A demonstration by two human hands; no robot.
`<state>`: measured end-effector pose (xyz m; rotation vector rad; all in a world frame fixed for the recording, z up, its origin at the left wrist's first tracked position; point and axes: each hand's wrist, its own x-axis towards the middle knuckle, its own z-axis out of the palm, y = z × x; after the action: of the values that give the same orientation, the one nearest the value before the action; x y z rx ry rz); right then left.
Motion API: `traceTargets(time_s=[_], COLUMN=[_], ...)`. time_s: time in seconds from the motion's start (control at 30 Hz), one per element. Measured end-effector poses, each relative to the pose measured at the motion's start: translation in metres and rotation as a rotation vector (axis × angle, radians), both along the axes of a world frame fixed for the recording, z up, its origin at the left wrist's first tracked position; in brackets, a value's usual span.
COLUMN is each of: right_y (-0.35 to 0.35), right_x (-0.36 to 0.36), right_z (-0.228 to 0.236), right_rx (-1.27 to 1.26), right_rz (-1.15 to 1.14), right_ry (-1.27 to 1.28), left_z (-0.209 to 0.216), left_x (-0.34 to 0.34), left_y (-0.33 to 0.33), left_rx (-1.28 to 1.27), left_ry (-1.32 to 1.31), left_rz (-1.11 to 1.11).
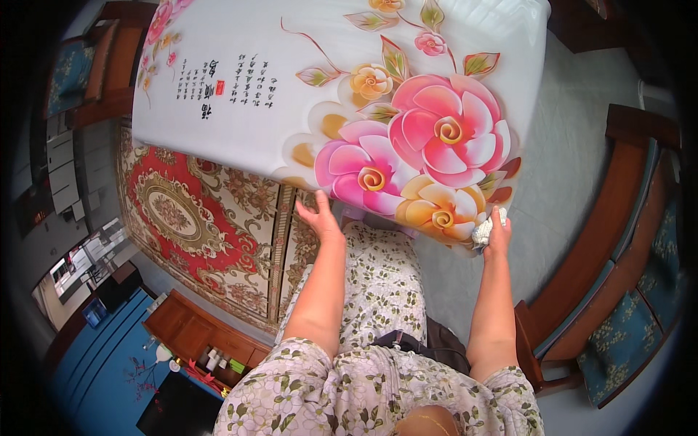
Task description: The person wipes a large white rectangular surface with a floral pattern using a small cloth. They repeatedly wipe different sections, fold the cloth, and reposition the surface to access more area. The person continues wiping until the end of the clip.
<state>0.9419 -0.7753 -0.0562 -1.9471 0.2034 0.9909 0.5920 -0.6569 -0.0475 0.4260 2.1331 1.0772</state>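
Observation:
A white tablecloth [247,134] printed with large pink, purple and yellow flowers covers the table in front of me. My left hand [323,218] is at the near edge, its thumb and fingers apart and nothing in it. At the cloth's near right corner, my right hand [499,236] is closed around a bunched white textured rag [486,228]. The rag lies against the hanging side of the tablecloth, by the yellow flower. Some fingers of my right hand are hidden behind the rag.
On the floor to the left is a red and beige patterned carpet [207,225]. A wooden bench [618,211] with blue floral cushions [625,349] stands at right. Another wooden seat [109,73] is at far left. Behind it, lower left, is a wooden cabinet [196,323] with small items.

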Motion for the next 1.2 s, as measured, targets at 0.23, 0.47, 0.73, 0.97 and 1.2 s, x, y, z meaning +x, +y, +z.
traceTargets(time_s=[0.23, 0.47, 0.73, 0.97, 1.2], right_y=[0.004, 0.006, 0.009, 0.015, 0.011], right_x=[-0.001, -0.003, -0.007, -0.010, 0.000], right_z=[0.011, 0.012, 0.018, 0.025, 0.025], right_rx=[0.002, 0.037, 0.035, 0.031, 0.009], right_rz=[-0.021, -0.076, -0.163, -0.224, -0.117], right_ry=[0.099, 0.075, 0.052, -0.005, 0.014], left_z=[-0.027, 0.004, 0.009, 0.009, 0.011], left_x=[-0.028, -0.008, -0.003, 0.000, 0.008], left_y=[-0.006, 0.011, 0.015, 0.021, 0.028], left_rx=[-0.037, -0.045, -0.164, -0.166, -0.273], left_ry=[-0.915, -0.752, -0.603, -0.603, -0.593], left_rz=[0.080, -0.116, -0.160, -0.136, -0.106])
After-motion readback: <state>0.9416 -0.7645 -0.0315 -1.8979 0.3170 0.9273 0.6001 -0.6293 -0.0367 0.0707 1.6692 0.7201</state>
